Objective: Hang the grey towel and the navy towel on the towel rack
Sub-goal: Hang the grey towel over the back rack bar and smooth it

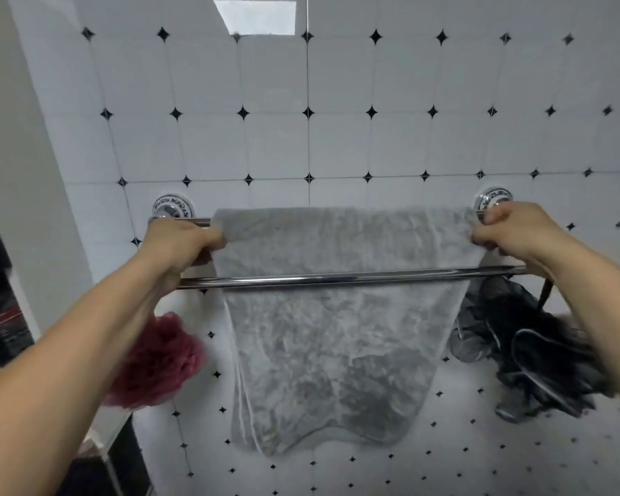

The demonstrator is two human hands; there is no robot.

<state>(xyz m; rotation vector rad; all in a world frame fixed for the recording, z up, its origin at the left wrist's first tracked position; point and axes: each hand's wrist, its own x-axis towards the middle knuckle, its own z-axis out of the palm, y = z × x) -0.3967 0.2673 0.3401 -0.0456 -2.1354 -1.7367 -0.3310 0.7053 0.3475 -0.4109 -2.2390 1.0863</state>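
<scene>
Grey towel [332,334] draped over rear bar of chrome towel rack [337,280]; left grip [185,241] and right grip [512,232] each pinching a top corner.

The scene is evenly and brightly lit, with soft, cool light and few hard shadows. A bright rectangular reflection [256,17] glares off the glossy wall tiles [401,145] at twelve o'clock. A thin highlight runs along the chrome front bar [337,279]. Wide-angle distortion bends the tile lines, most strongly toward three and nine o'clock. The centre is fairly sharp; the red mesh puff [158,363] at eight o'clock is smeared, and the dark bundle [537,352] at four o'clock is soft. The nine o'clock edge is dim.
</scene>
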